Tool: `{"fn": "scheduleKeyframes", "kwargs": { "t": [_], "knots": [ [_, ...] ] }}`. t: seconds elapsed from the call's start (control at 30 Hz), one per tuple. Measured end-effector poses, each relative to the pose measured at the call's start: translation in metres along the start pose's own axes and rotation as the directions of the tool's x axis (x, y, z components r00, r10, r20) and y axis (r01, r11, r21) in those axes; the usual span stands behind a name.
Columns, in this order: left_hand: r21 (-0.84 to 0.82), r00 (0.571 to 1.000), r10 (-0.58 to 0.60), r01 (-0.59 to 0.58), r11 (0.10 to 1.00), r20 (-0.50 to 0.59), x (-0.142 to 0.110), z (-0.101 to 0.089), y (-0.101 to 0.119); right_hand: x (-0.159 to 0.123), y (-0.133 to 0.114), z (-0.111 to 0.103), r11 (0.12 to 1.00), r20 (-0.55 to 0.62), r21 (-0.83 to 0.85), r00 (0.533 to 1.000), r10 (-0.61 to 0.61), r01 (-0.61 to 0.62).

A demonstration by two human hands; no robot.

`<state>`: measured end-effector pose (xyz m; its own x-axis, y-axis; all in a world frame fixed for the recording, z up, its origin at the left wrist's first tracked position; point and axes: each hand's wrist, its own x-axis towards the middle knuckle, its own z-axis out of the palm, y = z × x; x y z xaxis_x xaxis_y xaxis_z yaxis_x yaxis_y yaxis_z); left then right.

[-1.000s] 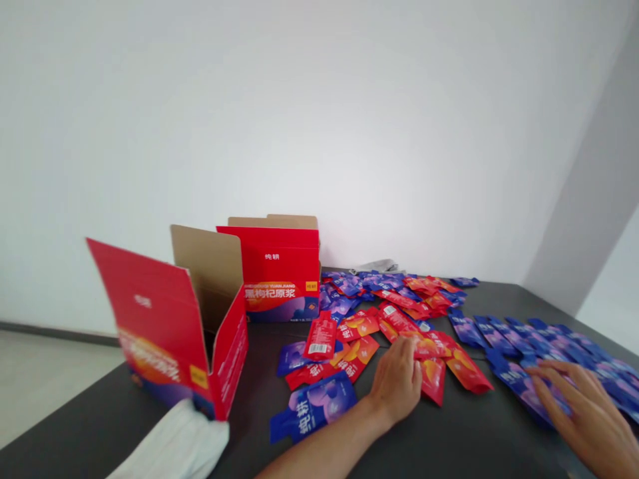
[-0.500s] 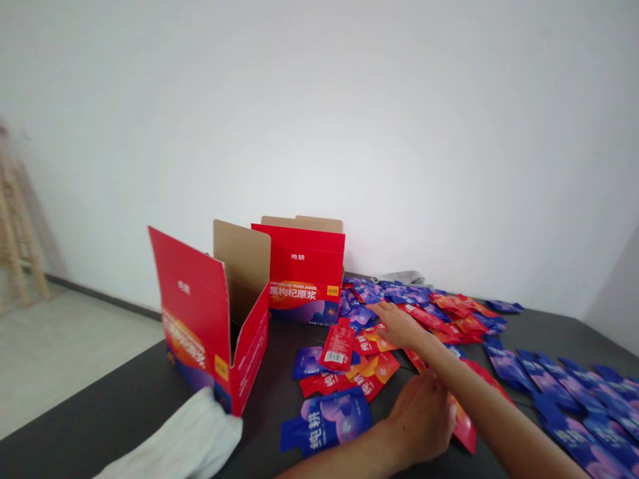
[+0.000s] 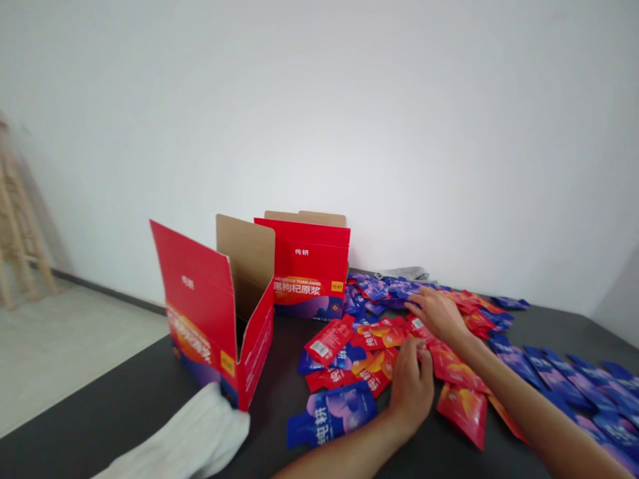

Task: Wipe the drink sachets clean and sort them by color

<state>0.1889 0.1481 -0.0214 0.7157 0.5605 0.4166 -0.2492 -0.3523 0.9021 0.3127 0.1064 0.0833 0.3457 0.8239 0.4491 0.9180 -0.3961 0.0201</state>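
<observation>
My left hand (image 3: 412, 388) rests on the dark table (image 3: 124, 412) with its fingers curled onto red sachets (image 3: 452, 368) in front of me. My right hand (image 3: 438, 313) reaches further back, fingers spread flat over the heap of red and blue sachets (image 3: 384, 293). A large blue sachet (image 3: 332, 416) lies just left of my left wrist. One red sachet (image 3: 329, 340) with a barcode lies tilted on the pile to the left.
An open red carton (image 3: 219, 319) stands at the left with its flaps up. A second red carton (image 3: 309, 273) stands behind it against the white wall. White cloth (image 3: 190, 442) lies at the near left. Rows of blue sachets (image 3: 574, 382) cover the right side.
My right hand has drawn back to the right across the heap of sachets. My left hand has shifted forward onto the red sachets, and some sachets have moved with it.
</observation>
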Motion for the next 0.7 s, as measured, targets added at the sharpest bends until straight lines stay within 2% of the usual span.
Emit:
{"fn": "scheduleKeyframes", "kwargs": {
  "t": [0.03,0.07,0.13,0.17,0.23,0.27,0.37,0.43,0.53,0.6,0.67,0.7],
  "knots": [
    [-0.135,0.996,-0.085,0.081,0.987,-0.022,0.005,-0.002,0.001,-0.011,0.007,-0.002,0.999,-0.053,-0.033,0.999,0.013,-0.015],
    [-0.291,0.985,-0.171,0.163,0.943,0.0,0.011,-0.004,0.002,-0.025,0.014,-0.003,0.997,-0.115,-0.073,0.993,0.01,-0.019],
    [-0.554,0.941,-0.298,0.335,0.762,0.16,0.019,-0.006,0.006,-0.06,0.019,-0.003,0.986,-0.207,-0.166,0.977,-0.051,0.016],
    [-0.626,0.907,-0.331,0.42,0.656,0.261,0.021,-0.006,0.007,-0.078,0.017,-0.001,0.976,-0.219,-0.209,0.971,-0.1,0.053],
    [-0.669,0.839,-0.371,0.543,0.507,0.398,0.021,-0.003,0.009,-0.109,0.006,0.007,0.958,-0.201,-0.251,0.961,-0.192,0.139],
    [-0.668,0.819,-0.396,0.57,0.478,0.416,0.019,-0.001,0.009,-0.12,-0.003,0.012,0.954,-0.193,-0.241,0.954,-0.228,0.179],
    [-0.662,0.813,-0.476,0.563,0.494,0.337,0.01,0.006,0.004,-0.132,-0.029,0.021,0.953,-0.097,-0.064,0.949,-0.3,0.295],
    [-0.65,0.818,-0.502,0.546,0.528,0.279,0.007,0.007,0.001,-0.123,-0.038,0.015,0.946,0.067,0.133,0.95,-0.305,0.295],
    [-0.622,0.833,-0.503,0.524,0.583,0.23,0.007,0.005,0.0,-0.092,-0.034,-0.013,0.91,0.332,0.38,0.893,-0.305,0.169],
    [-0.604,0.846,-0.488,0.508,0.614,0.215,0.008,0.005,0.001,-0.061,-0.026,-0.033,0.894,0.374,0.437,0.885,-0.279,0.097],
    [-0.586,0.855,-0.466,0.502,0.636,0.227,0.007,0.006,0.004,-0.025,-0.021,-0.04,0.915,0.316,0.402,0.931,-0.183,0.043],
    [-0.575,0.858,-0.452,0.503,0.645,0.244,0.006,0.007,0.005,-0.006,-0.021,-0.036,0.931,0.301,0.366,0.945,-0.129,0.011]
  ]
}}
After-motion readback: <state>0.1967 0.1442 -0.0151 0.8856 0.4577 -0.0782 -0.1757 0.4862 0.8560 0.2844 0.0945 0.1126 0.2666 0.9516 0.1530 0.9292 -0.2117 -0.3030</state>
